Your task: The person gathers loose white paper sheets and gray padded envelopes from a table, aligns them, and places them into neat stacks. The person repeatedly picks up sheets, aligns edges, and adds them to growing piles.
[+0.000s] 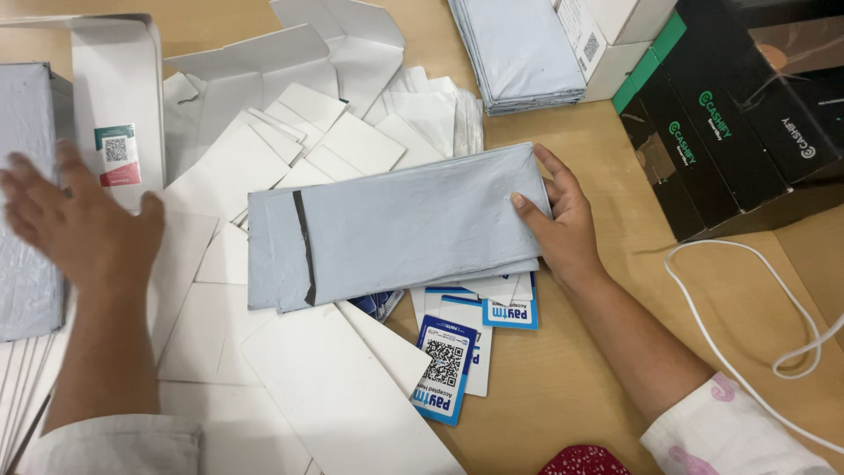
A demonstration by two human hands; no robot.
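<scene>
Grey mailer pouch (396, 233) mid-worktop (571, 369), right hand on it.
Left of pouch: left hand (79, 220) spread flat, blurred, grip empty, over white card sheets (229, 167) beside a grey stack (26, 202). Pouch lies on those sheets and blue-and-white code cards (448, 356). Right hand (558, 224) pinches the pouch's right edge, thumb on top. Right of pouch: black boxes (738, 114), white cable (747, 308).

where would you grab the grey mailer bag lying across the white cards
Grip the grey mailer bag at its short right edge, coming from the right, where the right hand pinches it. It lies flat and thin, long side left-right, and that end overhangs the white cards.
</scene>
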